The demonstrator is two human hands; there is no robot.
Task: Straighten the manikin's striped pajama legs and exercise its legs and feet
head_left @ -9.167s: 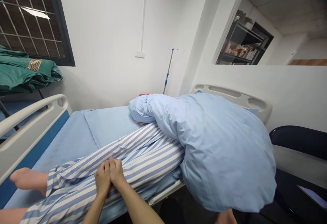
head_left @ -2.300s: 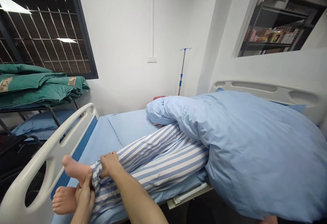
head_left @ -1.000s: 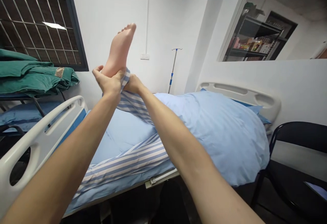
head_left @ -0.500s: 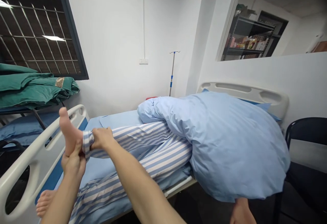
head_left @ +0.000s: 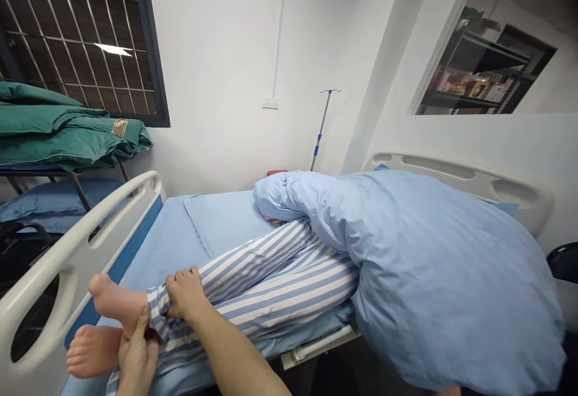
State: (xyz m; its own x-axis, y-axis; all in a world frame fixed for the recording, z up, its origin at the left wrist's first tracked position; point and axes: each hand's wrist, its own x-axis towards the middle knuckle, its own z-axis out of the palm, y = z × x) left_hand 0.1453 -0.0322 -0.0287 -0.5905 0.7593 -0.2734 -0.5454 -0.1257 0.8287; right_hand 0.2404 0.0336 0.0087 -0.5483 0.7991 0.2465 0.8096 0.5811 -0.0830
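Two bare feet lie at the near end of the bed. The upper foot (head_left: pixel 115 298) is raised a little off the sheet, and the lower foot (head_left: pixel 93 352) rests just beneath it, near the white bed end (head_left: pixel 81 247). The left hand (head_left: pixel 138 351) is cupped under the upper ankle, its thumb pressed up against the foot, so it holds the leg from below. The right hand (head_left: pixel 184 292) is closed over the striped trouser cuff (head_left: pixel 156 315), its fingers wrapped across the top of the cloth just above the ankle.

As things lie, both legs are in their blue-and-white striped trousers (head_left: pixel 289 275). The cuff is rumpled at the ankle and both feet are uncovered. The legs run away across the bed and disappear under a bunched blue quilt (head_left: pixel 442 281), which hides the rest of the lying figure. Whether that figure is a person or a care dummy cannot be told.

Beneath the legs are a blue sheet (head_left: pixel 153 245) and a paler blue pad (head_left: pixel 226 221). Beyond them stand a white headboard (head_left: pixel 456 186) and a drip pole (head_left: pixel 321 131) against the wall. Folded green cloth (head_left: pixel 58 131) sits on a rack under the barred window (head_left: pixel 76 41).
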